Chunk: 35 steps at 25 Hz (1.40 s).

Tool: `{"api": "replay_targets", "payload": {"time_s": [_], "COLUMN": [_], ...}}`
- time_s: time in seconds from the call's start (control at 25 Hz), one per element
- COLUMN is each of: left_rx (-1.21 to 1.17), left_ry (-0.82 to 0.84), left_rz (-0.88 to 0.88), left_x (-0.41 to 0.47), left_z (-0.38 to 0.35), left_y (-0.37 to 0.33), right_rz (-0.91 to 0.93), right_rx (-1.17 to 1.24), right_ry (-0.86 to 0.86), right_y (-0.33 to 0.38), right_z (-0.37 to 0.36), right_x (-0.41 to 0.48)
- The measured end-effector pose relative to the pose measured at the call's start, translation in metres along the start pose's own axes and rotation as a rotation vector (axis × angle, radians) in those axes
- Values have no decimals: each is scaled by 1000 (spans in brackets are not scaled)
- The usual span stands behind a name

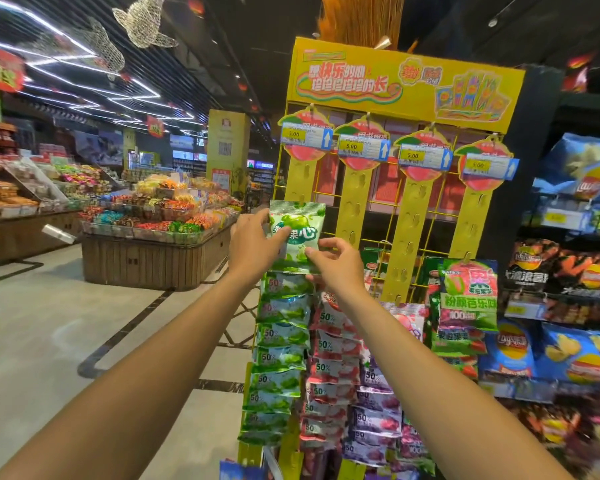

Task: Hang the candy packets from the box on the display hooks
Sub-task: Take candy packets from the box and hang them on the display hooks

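Green packet going onto the leftmost strip

Left hand [253, 244] and right hand [336, 263] both pinch the green candy packet [297, 233] — miss the yellow strip [300, 178] hook and it drops.

hands: left [253, 242] + right [340, 265] hold green candy packet [297, 233] | against yellow display rack [354, 202]

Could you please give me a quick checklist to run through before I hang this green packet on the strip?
1. Left hand grip on green packet: ok.
2. Right hand pinching its lower edge: ok.
3. Leftmost yellow strip has free space above: ok.
4. Colour matches hung green packets below: ok.
5. Packet's hole lined up on the strip: cannot tell.
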<state>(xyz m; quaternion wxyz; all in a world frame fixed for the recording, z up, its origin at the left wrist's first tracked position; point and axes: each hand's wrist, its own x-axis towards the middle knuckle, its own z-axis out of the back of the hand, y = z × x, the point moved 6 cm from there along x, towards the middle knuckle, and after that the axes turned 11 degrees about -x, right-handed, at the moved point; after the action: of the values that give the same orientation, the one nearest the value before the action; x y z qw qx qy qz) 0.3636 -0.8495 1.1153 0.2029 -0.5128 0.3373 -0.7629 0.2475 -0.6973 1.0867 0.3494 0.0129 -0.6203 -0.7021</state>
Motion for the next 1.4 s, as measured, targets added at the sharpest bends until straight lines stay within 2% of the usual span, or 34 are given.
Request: {"api": "replay_targets", "payload": {"time_s": [0.2,0.28,0.56,0.76,1.16,1.4], "left_rx": [-335,-414,-434,-456,-406,-455], "left_ry": [114,143,200,214,205,174], "left_rz": [288,333,250,60,27,16], "left_x": [-25,-29,-22,-19,-6,-14], "left_z": [-20,-29,-34,-36,-45,-43], "left_y": [16,17,16,12,17,20], "right_rz": [150,153,104,119,169,177], "right_rx": [-297,-315,-226,-211,-262,-260], "right_ry": [-139,-144,-126,-141,-148,-139], "right_y": [2,1,-7,-7,-5,-8], "right_z": [5,5,0,-4,-2,-3], "right_x": [-2,-2,2,2,6,8]}}
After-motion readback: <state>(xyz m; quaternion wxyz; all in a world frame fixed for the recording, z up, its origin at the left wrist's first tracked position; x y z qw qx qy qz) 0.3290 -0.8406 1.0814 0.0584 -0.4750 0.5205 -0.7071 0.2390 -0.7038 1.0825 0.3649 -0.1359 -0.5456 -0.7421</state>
